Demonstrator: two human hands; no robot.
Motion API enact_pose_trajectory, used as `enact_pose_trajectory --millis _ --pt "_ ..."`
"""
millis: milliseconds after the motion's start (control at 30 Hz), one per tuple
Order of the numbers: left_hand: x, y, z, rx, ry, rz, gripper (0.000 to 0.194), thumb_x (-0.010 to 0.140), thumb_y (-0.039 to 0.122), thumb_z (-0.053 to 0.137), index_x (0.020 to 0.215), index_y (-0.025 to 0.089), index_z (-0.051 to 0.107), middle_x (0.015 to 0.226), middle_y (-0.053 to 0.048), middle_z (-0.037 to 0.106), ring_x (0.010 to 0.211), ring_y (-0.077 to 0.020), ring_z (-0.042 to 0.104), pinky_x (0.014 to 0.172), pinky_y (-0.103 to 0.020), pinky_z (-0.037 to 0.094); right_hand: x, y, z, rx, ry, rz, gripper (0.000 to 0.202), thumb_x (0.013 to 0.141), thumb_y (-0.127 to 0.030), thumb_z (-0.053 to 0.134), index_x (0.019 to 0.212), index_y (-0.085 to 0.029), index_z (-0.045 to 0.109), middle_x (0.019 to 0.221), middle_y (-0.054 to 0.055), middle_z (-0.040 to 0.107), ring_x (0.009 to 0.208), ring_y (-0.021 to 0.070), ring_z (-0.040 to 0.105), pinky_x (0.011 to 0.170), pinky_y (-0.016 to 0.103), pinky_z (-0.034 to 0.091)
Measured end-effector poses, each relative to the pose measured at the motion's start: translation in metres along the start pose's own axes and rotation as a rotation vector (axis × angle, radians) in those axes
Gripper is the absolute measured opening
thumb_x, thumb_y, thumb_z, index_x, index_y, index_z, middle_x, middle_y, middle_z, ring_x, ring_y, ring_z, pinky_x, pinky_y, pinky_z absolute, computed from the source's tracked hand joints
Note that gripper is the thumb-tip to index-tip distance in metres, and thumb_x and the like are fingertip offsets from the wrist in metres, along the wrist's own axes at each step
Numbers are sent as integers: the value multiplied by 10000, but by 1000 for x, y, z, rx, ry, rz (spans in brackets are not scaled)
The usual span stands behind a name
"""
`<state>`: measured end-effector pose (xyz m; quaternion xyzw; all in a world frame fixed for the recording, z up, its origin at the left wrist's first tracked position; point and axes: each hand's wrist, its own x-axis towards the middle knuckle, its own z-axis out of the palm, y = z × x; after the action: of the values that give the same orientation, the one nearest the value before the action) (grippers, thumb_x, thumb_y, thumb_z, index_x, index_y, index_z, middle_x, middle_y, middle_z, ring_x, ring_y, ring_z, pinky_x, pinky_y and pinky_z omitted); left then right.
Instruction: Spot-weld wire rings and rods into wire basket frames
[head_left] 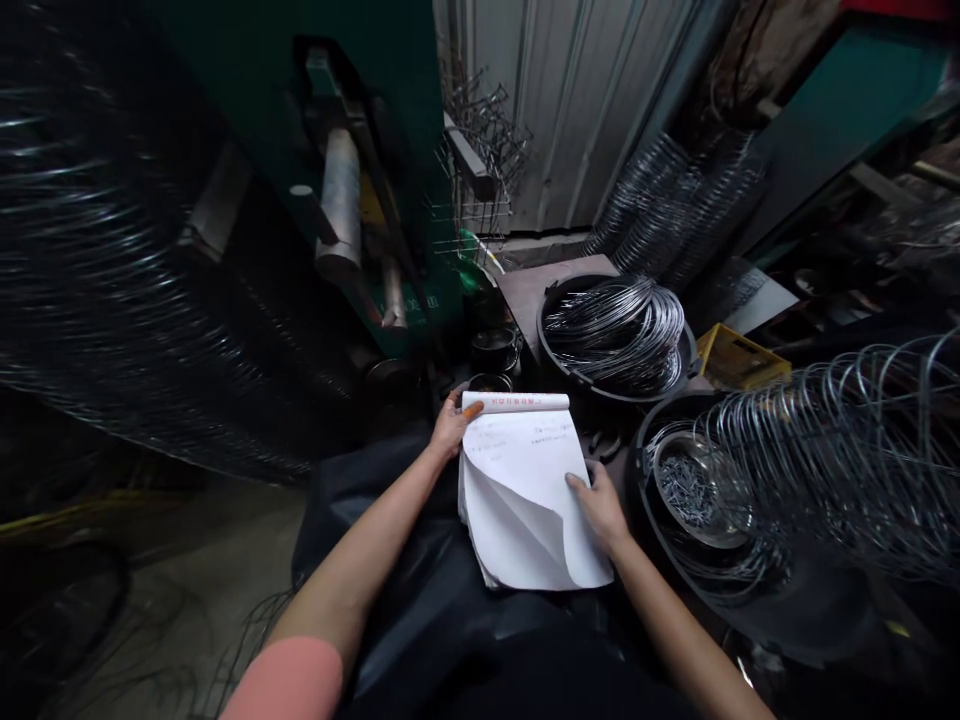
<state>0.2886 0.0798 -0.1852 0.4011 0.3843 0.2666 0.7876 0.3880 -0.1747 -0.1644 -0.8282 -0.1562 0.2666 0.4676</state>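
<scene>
A white paper notepad (525, 490) lies above my lap, its top pages folded over at the upper edge, where red print shows. Faint handwriting runs across the upper part of the open sheet, and the lower sheets curl up. My left hand (450, 424) grips the upper left corner, with an orange-coloured thumb on the folded edge. At the right side, my right hand (598, 503) pinches the pad's edge, thumb on top and fingers underneath. The dark apron (390, 540) over my legs is below the pad.
A black tub (551, 375) of bundled wire stands beyond the pad. To the right, a larger tub (646, 500) holds coiled wire and a metal bowl (686, 490) of small metal pieces. A yellow crate (739, 357) sits behind. Green machinery (405, 180) rises ahead; wire coils (112, 250) fill the left.
</scene>
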Motion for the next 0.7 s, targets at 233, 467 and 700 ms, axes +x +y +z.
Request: enact_pose_trajectory --millis 233,467,700 --pt "13 -3 2 -22 12 -32 721 625 196 746 1266 171 416 784 -32 652 649 -155 612 656 -313 518 -17 -20 12 -707 244 -396 516 792 -271 475 1293 -164 409 1316 175 387 1220 325 336 957 513 311" --pt "11 0 4 11 0 -41 731 666 197 718 1312 183 375 843 -53 657 701 -162 623 697 -319 516 -16 -36 5 -1005 47 -573 323 816 -108 427 1057 -237 600 1172 107 523 1116 274 413 913 439 349" --pt "-33 3 0 145 32 -91 1020 653 292 748 1421 262 79 1271 -136 516 1116 -205 529 925 -320 410 -50 -34 27 -1066 -136 -604 289 831 -163 499 1109 -184 572 1056 116 566 908 229 500 767 334 423"
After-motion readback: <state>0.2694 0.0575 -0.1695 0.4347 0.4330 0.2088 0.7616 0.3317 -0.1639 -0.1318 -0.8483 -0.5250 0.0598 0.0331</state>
